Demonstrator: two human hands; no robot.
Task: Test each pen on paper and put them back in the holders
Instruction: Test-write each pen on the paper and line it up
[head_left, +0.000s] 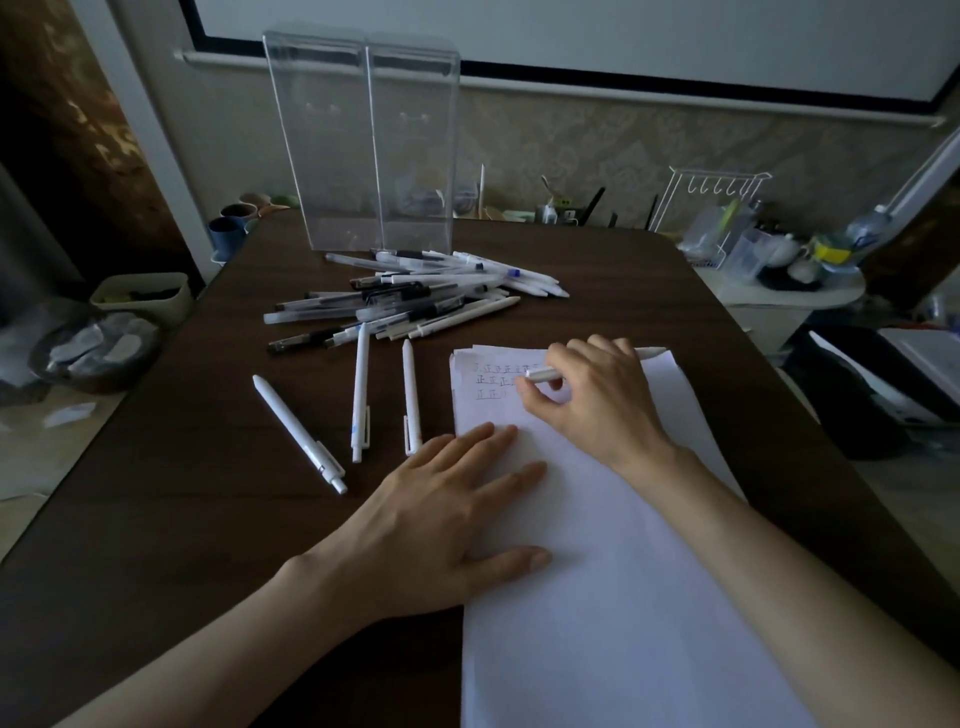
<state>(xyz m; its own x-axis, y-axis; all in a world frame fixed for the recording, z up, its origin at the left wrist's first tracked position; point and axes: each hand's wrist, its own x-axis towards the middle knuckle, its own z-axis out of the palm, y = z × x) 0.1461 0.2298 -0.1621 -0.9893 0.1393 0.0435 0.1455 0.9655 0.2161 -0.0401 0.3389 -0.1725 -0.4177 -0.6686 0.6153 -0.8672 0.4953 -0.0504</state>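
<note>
The right hand (597, 400) pinches a white pen (540, 373), tip at the written rows of the paper (623, 597). Nearer and left of it, the left hand (441, 514), fingers straight, presses the paper flat.

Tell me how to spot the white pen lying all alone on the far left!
On the dark brown wooden table, look between the messy pile of pens and the flat left hand. Yours is the leftmost white plastic pen of three lying singly there, farthest from the white paper sheet. It lies slanted, while the middle pen and the right pen point nearly straight away.
</note>
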